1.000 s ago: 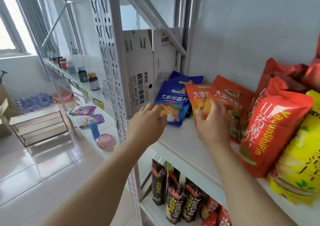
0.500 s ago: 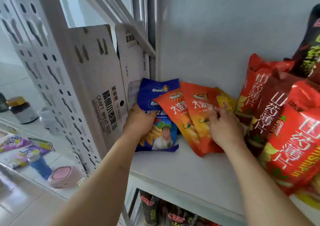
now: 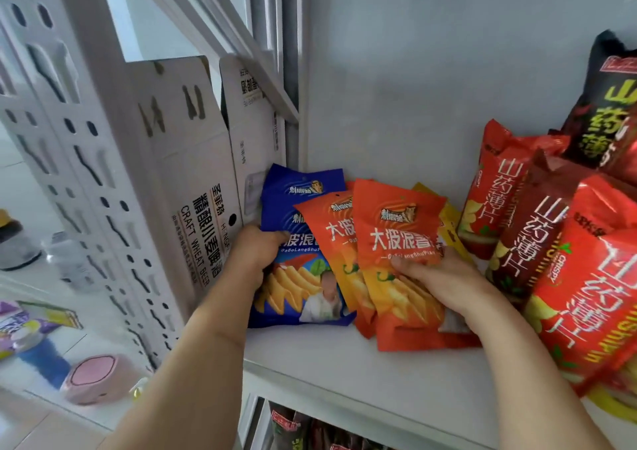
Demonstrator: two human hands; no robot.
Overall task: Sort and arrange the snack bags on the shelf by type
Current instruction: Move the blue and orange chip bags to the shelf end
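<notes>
Both hands are on the shelf (image 3: 344, 374) — the left hand (image 3: 253, 255) grips the blue bag (image 3: 303, 298) at its left edge, thumb curled over the front, fingers out of sight behind it. The blue bag stands at the far left of the row, tight against the white box (image 3: 193, 187). The right hand (image 3: 444, 280) pinches the front orange bag (image 3: 396, 253), thumb flat across its printed face, the other fingers hidden behind. A second orange bag (image 3: 327, 239) sits between it and the blue one, overlapping both. Behind the orange pair a yellow bag (image 3: 448, 222) peeks out. Further right, red bags (image 3: 496, 187) lean against each other, a dark bag (image 3: 606, 112) stacked above them. Down below, more bags (image 3: 296, 429) line the lower shelf — too dim to read.
</notes>
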